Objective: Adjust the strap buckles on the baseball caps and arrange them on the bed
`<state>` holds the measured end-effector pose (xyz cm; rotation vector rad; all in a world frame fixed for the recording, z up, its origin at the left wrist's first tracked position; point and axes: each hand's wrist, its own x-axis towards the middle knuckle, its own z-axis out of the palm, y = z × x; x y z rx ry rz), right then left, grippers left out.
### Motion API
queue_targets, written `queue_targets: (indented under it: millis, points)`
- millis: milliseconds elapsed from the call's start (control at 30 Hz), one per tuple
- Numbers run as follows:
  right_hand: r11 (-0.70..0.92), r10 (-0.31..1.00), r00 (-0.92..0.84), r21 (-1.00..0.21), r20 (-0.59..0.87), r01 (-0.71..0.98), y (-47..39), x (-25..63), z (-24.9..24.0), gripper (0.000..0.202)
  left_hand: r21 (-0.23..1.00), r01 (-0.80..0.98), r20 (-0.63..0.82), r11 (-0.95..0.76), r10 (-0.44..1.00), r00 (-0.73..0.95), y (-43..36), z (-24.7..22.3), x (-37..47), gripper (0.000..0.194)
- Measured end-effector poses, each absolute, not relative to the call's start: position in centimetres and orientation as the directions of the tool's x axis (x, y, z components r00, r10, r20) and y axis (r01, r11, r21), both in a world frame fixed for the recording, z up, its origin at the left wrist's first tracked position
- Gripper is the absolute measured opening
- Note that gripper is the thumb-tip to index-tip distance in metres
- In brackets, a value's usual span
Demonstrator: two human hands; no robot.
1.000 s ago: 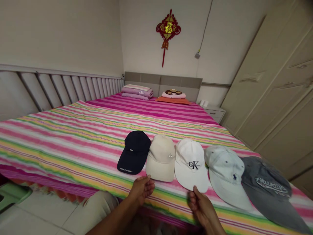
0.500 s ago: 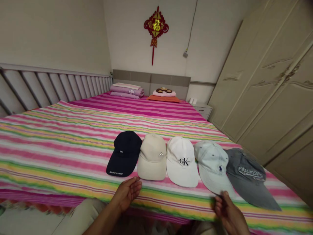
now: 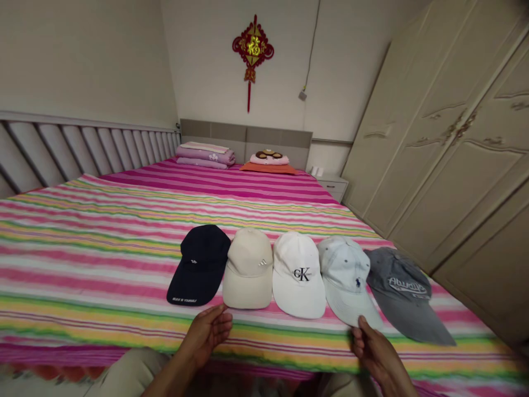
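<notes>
Five-panel-style baseball caps lie in a row on the bed, brims towards me: a navy cap, a beige cap, a white cap with "CK"-like lettering, a pale blue cap with a small dark logo, and a grey cap with white script. My left hand is open, fingers loosely bent, its thumb by the beige cap's front left brim corner. At the pale blue cap's front brim edge, my right hand pinches with the thumb on top; the fingers curl below.
The caps rest on a striped bedspread. Folded purple bedding and a pink-and-orange pile sit by the headboard. A railing runs along the left, a wardrobe along the right, with a nightstand beyond.
The view has turned slightly to the right, so everything appears further left. Both hands keep about the same places beside the beige and pale blue caps.
</notes>
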<state>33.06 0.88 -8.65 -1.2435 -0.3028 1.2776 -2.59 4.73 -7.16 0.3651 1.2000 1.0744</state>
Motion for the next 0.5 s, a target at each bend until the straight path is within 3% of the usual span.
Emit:
queue_targets:
  millis: [167,400,500]
  points:
    - [-0.231,0.830,0.335,-0.822,-0.445,-0.521,1.3,33.0,-8.4,0.044,0.742,-0.471,-0.557,0.478,0.829,-0.036,4.9,-7.4,-2.6,0.011]
    - [-0.317,0.782,0.333,-0.797,-0.527,-0.515,0.2,33.5,-7.6,0.029,0.755,-0.448,-0.559,0.478,0.827,-0.060,4.7,-7.2,-2.5,0.009]
    - [-0.185,0.737,0.504,-0.851,-0.451,-0.491,-1.2,35.6,-8.1,0.028,0.762,-0.439,-0.553,0.476,0.831,-0.058,4.7,-7.2,-2.4,0.013]
